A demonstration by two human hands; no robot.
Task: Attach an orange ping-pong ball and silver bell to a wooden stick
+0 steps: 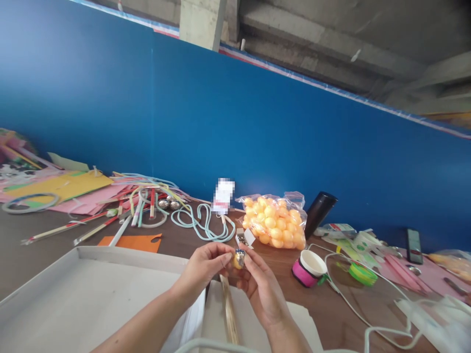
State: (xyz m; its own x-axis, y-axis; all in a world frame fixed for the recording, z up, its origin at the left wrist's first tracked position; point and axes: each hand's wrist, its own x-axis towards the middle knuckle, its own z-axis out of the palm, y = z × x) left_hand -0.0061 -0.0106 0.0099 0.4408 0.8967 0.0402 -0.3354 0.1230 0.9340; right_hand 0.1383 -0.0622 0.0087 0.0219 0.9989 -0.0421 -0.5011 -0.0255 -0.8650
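Both hands meet in front of me around a small, round, shiny silver-and-yellow piece (239,258). My left hand (205,267) is closed, with thumb and forefinger pinched together at the left side of the piece. On the other side, the fingers of my right hand (263,282) are curled around it and grip it. Just below the hands lies a wooden stick (229,314) on pale sheets (250,318). A little beyond the fingertips sits a small white open box (249,237) with dark and shiny bits.
A shallow white tray (91,294) fills the front left. Behind are pale blue tubing (200,228), silver balls (169,202), and a clear bag of orange balls (274,220). To the right are a black cylinder (321,213), tape rolls (309,268), a phone (414,245), and loose white cord (349,309).
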